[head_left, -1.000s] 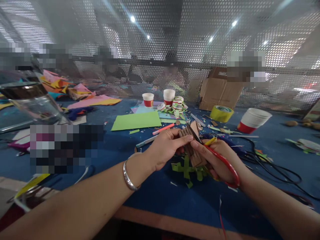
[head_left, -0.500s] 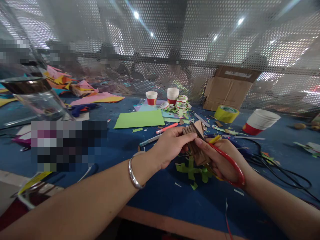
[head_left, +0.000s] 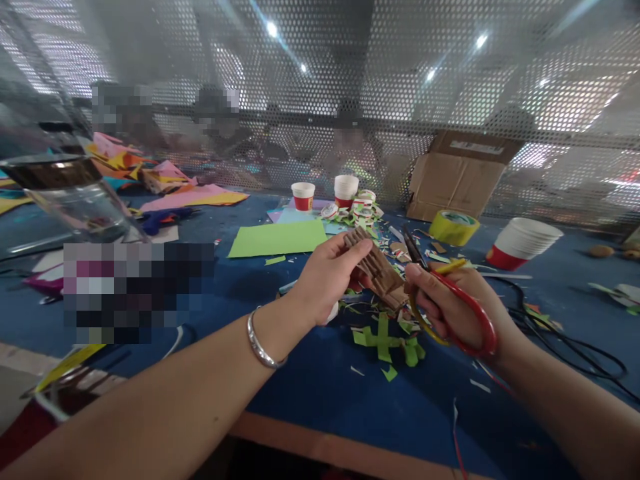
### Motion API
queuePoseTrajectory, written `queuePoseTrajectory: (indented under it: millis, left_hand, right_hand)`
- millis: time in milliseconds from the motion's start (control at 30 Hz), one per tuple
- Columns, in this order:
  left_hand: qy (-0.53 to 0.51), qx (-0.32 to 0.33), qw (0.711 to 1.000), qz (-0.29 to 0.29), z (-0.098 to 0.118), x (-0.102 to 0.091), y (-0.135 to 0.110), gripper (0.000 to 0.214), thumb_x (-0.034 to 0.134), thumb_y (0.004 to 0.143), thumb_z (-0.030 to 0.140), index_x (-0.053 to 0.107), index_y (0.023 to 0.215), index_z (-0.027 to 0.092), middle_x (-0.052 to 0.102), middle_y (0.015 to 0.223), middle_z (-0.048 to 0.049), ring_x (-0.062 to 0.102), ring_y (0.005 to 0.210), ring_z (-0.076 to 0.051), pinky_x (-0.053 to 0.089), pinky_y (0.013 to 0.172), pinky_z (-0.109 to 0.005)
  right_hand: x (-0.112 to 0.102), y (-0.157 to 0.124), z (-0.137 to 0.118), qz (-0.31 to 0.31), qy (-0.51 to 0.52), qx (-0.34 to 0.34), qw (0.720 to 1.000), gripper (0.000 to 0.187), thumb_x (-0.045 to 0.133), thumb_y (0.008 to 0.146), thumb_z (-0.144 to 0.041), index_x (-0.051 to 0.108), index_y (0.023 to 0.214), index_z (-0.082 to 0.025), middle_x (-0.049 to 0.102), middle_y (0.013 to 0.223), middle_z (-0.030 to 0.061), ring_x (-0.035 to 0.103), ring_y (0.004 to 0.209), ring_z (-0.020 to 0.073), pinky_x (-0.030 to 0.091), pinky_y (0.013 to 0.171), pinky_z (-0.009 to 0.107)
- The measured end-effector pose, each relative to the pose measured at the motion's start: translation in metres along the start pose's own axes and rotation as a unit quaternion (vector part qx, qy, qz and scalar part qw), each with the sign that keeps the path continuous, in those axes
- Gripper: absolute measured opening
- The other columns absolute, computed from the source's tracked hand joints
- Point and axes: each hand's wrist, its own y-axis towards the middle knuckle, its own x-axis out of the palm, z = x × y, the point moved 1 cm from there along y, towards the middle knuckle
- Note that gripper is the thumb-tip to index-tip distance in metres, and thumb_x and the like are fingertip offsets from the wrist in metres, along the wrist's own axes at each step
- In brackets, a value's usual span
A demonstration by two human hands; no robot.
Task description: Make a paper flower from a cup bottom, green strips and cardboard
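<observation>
Between the thumb and fingers of my left hand is a piece of brown corrugated cardboard, its ridges facing up. My right hand is closed round a pair of scissors with red and yellow handles. The dark blades point up and away, a little right of the cardboard and apart from it. Below the cardboard, green paper strips lie crossed on the blue table. A sheet of green paper lies beyond my left hand.
Paper cups stand stacked at the right, near a roll of yellow tape and an open cardboard box. Black cable loops on the right. A clear bottle and coloured paper are at the left.
The scissors have come away from the cardboard, my right hand shifting slightly right. My left hand has moved a little left with the cardboard, which now shows more of its ridged face.
</observation>
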Motion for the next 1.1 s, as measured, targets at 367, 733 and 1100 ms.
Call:
queuePoseTrajectory:
  millis: [367, 733, 1100]
  left_hand:
    - [0.031, -0.046, 0.992, -0.114, -0.001, 0.006, -0.008, 0.020, 0.080, 0.079, 0.030, 0.072, 0.084, 0.012, 0.069, 0.074, -0.0029, 0.059, 0.061, -0.010, 0.046, 0.062, -0.025]
    - [0.034, 0.035, 0.999, -0.002, 0.010, -0.001, -0.007, 0.025, 0.077, 0.083, 0.037, 0.076, 0.093, 0.014, 0.075, 0.090, -0.0060, 0.065, 0.074, -0.014, 0.047, 0.066, -0.025]
    - [0.170, 0.085, 0.981, -0.044, 0.000, 0.006, -0.019, 0.023, 0.073, 0.085, 0.040, 0.078, 0.093, 0.020, 0.077, 0.093, -0.0063, 0.070, 0.092, -0.022, 0.055, 0.088, -0.037]
  right_hand:
    - [-0.006, -0.004, -0.004, 0.017, -0.052, -0.050, 0.997, 0.044, 0.068, 0.083, -0.063, 0.061, 0.069, -0.021, 0.050, 0.037, -0.0052, 0.046, 0.030, 0.0115, 0.036, 0.034, 0.022]
    - [-0.009, -0.010, -0.009, 0.037, -0.073, -0.097, 0.992, 0.033, 0.076, 0.080, -0.052, 0.064, 0.075, -0.021, 0.051, 0.041, -0.0061, 0.049, 0.034, 0.0104, 0.038, 0.034, 0.020]
    - [-0.003, -0.006, -0.007, 0.123, -0.083, -0.186, 0.971, 0.045, 0.076, 0.077, -0.059, 0.068, 0.099, -0.020, 0.070, 0.075, 0.0027, 0.052, 0.046, 0.0101, 0.042, 0.042, 0.022]
